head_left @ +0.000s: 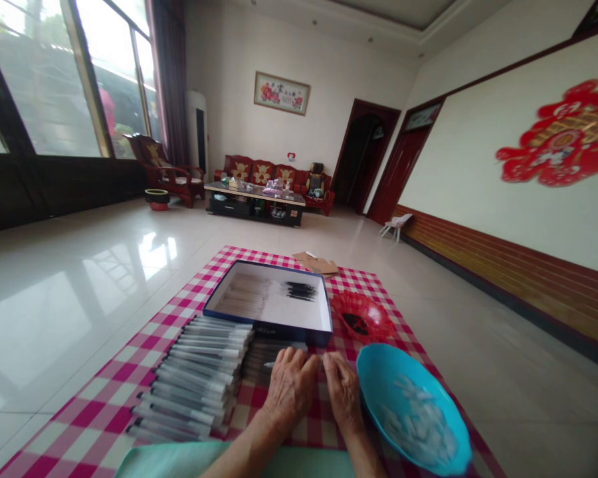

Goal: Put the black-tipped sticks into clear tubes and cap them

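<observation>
My left hand [292, 380] is closed round a pen [269, 364], whose pale tip sticks out to the left of the fingers. Close beside it, my right hand [341, 386] has thumb and fingers pinched together; what they hold is too small to make out. Left of my hands lies a stack of translucent pens [199, 372] with dark ends. More clear, dark-cored pens [259, 355] lie just behind my left hand. To the right, a blue bowl [373, 372] contains many small whitish translucent pieces, probably caps.
A shallow blue-edged box [289, 318] holds clear tubes and black parts [299, 291]. Beside it stands a red scalloped bowl [383, 325] with small dark pieces. Brown cardboard [319, 264] lies at the far edge of the checked tablecloth [179, 302]. Green cloth [174, 458] is nearest me.
</observation>
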Motion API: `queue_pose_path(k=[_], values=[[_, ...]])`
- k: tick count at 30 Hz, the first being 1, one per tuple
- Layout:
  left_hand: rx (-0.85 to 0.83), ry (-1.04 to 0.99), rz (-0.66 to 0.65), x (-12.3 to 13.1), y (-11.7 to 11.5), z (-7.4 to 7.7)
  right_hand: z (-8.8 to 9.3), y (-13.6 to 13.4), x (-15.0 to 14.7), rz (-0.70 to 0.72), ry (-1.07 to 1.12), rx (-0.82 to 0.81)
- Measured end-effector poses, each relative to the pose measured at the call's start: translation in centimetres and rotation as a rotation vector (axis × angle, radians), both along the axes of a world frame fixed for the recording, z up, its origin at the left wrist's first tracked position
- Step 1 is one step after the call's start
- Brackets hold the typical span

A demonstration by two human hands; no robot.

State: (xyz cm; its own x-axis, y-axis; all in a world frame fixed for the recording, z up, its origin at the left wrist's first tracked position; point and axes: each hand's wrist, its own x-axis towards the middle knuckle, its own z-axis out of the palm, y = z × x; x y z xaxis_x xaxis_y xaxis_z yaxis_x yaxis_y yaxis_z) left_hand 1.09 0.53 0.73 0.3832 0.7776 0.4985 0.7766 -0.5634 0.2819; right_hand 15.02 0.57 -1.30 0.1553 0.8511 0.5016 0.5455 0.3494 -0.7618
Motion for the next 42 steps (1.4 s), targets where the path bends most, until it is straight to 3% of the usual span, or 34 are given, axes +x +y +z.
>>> queue_pose_path(k=[42], values=[[0.016, -0.023, 0.018, -0.18, 0.12, -0.14, -0.13, 0.06, 0.19, 0.001, 0.008, -0.039]])
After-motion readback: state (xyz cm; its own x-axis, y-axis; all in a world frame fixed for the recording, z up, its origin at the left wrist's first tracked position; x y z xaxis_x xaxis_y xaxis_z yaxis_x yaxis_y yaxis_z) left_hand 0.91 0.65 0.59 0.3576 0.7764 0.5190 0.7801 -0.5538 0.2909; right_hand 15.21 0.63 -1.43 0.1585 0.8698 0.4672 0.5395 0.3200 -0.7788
